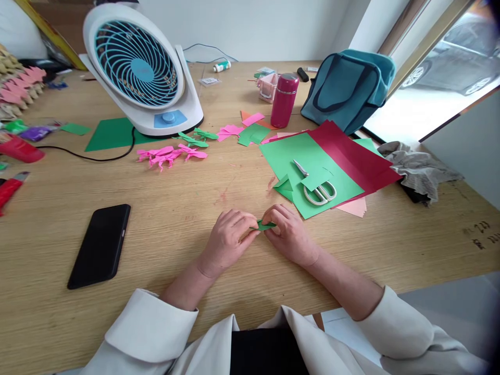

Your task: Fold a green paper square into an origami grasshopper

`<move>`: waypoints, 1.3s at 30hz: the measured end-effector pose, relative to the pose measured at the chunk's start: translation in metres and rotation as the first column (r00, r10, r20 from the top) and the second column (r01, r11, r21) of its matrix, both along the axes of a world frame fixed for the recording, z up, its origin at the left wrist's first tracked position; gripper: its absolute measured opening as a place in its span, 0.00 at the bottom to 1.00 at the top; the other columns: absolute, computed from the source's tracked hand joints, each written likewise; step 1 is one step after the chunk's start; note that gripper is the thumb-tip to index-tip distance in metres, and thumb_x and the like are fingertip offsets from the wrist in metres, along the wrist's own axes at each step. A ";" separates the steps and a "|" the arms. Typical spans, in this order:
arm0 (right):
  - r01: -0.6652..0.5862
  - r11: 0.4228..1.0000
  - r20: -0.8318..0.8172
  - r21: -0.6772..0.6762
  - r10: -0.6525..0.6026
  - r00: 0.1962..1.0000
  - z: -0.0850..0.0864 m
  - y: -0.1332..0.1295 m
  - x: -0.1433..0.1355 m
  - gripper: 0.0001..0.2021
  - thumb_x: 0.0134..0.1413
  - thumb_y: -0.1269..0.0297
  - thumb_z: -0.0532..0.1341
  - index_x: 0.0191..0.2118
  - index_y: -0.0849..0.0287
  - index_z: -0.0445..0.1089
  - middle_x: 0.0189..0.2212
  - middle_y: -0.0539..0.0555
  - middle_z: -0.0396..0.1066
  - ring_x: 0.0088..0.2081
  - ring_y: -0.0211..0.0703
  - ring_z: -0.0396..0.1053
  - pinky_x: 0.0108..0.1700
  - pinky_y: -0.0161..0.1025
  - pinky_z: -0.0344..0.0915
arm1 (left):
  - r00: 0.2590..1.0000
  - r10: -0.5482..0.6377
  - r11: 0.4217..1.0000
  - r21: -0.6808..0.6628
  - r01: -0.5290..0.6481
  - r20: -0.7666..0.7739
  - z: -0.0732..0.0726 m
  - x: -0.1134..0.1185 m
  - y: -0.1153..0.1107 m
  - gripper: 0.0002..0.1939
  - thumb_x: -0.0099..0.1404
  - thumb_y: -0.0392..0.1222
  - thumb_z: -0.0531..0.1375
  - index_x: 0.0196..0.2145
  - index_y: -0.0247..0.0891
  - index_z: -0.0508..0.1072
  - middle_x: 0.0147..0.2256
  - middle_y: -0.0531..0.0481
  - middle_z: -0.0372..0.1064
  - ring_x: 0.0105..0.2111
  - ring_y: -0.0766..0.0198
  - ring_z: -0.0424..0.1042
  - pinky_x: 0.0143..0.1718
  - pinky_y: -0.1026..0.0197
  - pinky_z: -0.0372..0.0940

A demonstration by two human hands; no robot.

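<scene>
A small folded piece of green paper (266, 225) is pinched between my two hands, just above the table's near middle. My left hand (231, 237) grips its left end between thumb and fingers. My right hand (289, 235) is closed on the right end, and the fingers cover part of the paper. Just beyond my right hand lies a folded green paper triangle (285, 187). White-handled scissors (330, 194) rest on a green sheet (279, 152), with a small green paper piece (313, 180) lying across them.
Pink folded paper figures (164, 156) and green ones (193, 139) lie near a white fan (142, 73). A black phone (99, 246) is at left. Red sheets (351, 156), a magenta flask (284, 101) and a blue bag (347, 91) stand or lie at right.
</scene>
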State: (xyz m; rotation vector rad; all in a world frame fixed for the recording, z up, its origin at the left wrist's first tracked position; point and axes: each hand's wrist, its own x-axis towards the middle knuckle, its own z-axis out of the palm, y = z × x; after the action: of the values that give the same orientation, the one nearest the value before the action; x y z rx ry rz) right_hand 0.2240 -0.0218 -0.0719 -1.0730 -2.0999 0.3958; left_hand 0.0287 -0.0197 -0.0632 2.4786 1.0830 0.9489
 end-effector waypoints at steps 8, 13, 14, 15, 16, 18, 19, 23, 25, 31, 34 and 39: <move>-0.019 0.993 0.135 -0.113 0.034 0.990 -0.003 0.000 0.001 0.08 0.54 0.78 0.58 0.34 0.57 0.64 0.33 0.54 0.67 0.37 0.45 0.64 0.40 0.41 0.62 | 0.994 -0.007 1.000 0.019 0.009 -0.113 -0.006 -0.001 0.001 0.03 0.68 0.33 0.58 0.37 0.40 0.70 0.36 0.50 0.75 0.38 0.59 0.71 0.42 0.56 0.59; -0.069 0.984 0.181 -0.162 0.098 0.979 0.001 -0.005 0.006 0.03 0.59 0.71 0.60 0.39 0.57 0.68 0.39 0.57 0.69 0.42 0.47 0.65 0.46 0.44 0.63 | 0.983 -0.014 0.999 0.049 0.023 -0.185 -0.010 -0.001 0.000 0.03 0.68 0.34 0.58 0.35 0.39 0.70 0.35 0.49 0.74 0.38 0.59 0.70 0.42 0.56 0.60; -0.072 0.983 0.183 -0.166 0.102 0.978 0.002 -0.005 0.007 0.03 0.60 0.71 0.60 0.40 0.57 0.68 0.40 0.57 0.69 0.42 0.48 0.65 0.47 0.45 0.64 | 0.981 -0.014 0.998 0.058 0.026 -0.194 -0.010 -0.001 -0.001 0.03 0.69 0.34 0.57 0.36 0.38 0.70 0.36 0.49 0.74 0.38 0.59 0.70 0.42 0.56 0.61; -0.073 0.983 0.184 -0.167 0.104 0.977 0.003 -0.005 0.009 0.03 0.60 0.71 0.60 0.40 0.58 0.68 0.40 0.58 0.69 0.42 0.48 0.65 0.47 0.45 0.64 | 0.979 -0.016 0.997 0.064 0.030 -0.204 -0.011 -0.002 -0.001 0.04 0.69 0.34 0.57 0.36 0.38 0.71 0.36 0.48 0.74 0.38 0.59 0.70 0.42 0.56 0.61; -0.076 0.983 0.187 -0.165 0.107 0.977 0.004 -0.005 0.010 0.03 0.61 0.71 0.59 0.39 0.58 0.68 0.40 0.58 0.70 0.42 0.48 0.65 0.47 0.45 0.64 | 0.977 -0.017 0.997 0.067 0.032 -0.212 -0.011 -0.002 -0.002 0.04 0.69 0.34 0.56 0.36 0.38 0.71 0.36 0.48 0.74 0.39 0.59 0.70 0.42 0.56 0.61; -0.089 0.984 0.193 -0.156 0.118 0.974 0.004 -0.004 0.012 0.03 0.62 0.71 0.59 0.38 0.58 0.69 0.39 0.58 0.70 0.42 0.47 0.66 0.47 0.45 0.64 | 0.975 -0.019 0.997 0.066 0.035 -0.223 -0.010 -0.002 -0.002 0.05 0.70 0.34 0.56 0.36 0.37 0.71 0.36 0.48 0.73 0.39 0.60 0.69 0.42 0.56 0.62; -0.095 0.984 0.199 -0.150 0.124 0.972 0.004 -0.004 0.013 0.03 0.63 0.70 0.58 0.38 0.58 0.69 0.38 0.58 0.70 0.41 0.47 0.66 0.47 0.45 0.64 | 0.973 -0.021 0.997 0.066 0.037 -0.229 -0.009 -0.002 -0.003 0.05 0.70 0.34 0.56 0.36 0.37 0.71 0.36 0.48 0.73 0.39 0.60 0.69 0.43 0.56 0.63; -0.106 0.985 0.232 -0.137 0.136 0.963 0.004 -0.001 0.013 0.04 0.64 0.68 0.57 0.37 0.59 0.69 0.38 0.58 0.69 0.40 0.46 0.65 0.45 0.44 0.64 | 0.962 -0.024 0.994 0.099 0.052 -0.273 -0.007 -0.001 -0.003 0.05 0.70 0.34 0.55 0.37 0.36 0.71 0.36 0.48 0.73 0.39 0.60 0.69 0.43 0.56 0.65; -0.105 0.985 0.245 -0.138 0.137 0.960 0.004 -0.001 0.013 0.05 0.65 0.68 0.57 0.37 0.59 0.69 0.37 0.58 0.69 0.40 0.46 0.65 0.45 0.44 0.64 | 0.956 -0.016 0.992 0.118 0.053 -0.294 -0.006 -0.001 -0.003 0.06 0.70 0.34 0.55 0.36 0.36 0.72 0.36 0.47 0.73 0.38 0.60 0.70 0.43 0.56 0.65; -0.101 0.987 0.263 -0.124 0.131 0.956 0.003 -0.001 0.011 0.07 0.65 0.69 0.55 0.36 0.60 0.69 0.37 0.58 0.69 0.39 0.45 0.65 0.45 0.43 0.64 | 0.952 0.012 0.992 0.120 0.026 -0.307 -0.006 0.000 -0.005 0.06 0.70 0.33 0.55 0.36 0.37 0.72 0.35 0.49 0.73 0.38 0.61 0.70 0.42 0.57 0.65; -0.098 0.988 0.253 -0.117 0.126 0.959 0.001 -0.001 0.010 0.09 0.66 0.69 0.54 0.36 0.60 0.69 0.37 0.57 0.68 0.39 0.45 0.64 0.45 0.43 0.63 | 0.953 0.020 0.993 0.118 0.016 -0.301 -0.007 0.000 -0.006 0.05 0.69 0.33 0.56 0.36 0.37 0.71 0.36 0.48 0.73 0.38 0.60 0.69 0.42 0.57 0.65; -0.077 0.990 0.228 -0.118 0.102 0.968 -0.001 -0.002 0.008 0.10 0.66 0.68 0.54 0.35 0.60 0.70 0.35 0.57 0.66 0.38 0.45 0.63 0.44 0.42 0.63 | 0.965 0.026 0.997 0.079 -0.006 -0.262 -0.008 0.002 -0.007 0.05 0.69 0.32 0.56 0.36 0.36 0.72 0.37 0.47 0.70 0.38 0.60 0.66 0.41 0.56 0.65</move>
State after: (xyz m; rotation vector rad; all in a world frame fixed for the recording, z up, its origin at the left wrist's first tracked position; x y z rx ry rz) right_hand 0.2324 -0.0237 -0.0727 -1.1363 -2.3650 0.4507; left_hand 0.0304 -0.0269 -0.0708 2.7222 1.1664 0.6911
